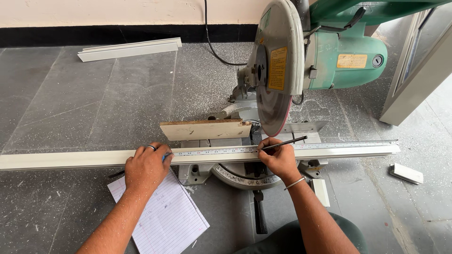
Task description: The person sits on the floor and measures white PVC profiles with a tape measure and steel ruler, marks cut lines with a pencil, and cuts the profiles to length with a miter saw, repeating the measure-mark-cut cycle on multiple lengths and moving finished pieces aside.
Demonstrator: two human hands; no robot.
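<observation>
Nearest, a lined notepad (167, 221) lies on the floor. The left hand (146, 168) presses flat, fingers together, pinning the metal ruler (282, 148) to the long white profile (70, 159) across the mitre saw (292, 70) base. The right hand (278, 157) is pinched on a pencil (285, 143) at the ruler's edge. Marking well probably means keeping that ruler unmoved and the tip tight against the graduation, below the raised blade.

saw motor housing (351, 59) green | profile strip (70, 159) cream | notepad (167, 218) white (pink-ruled) | pencil (285, 143) black
</observation>
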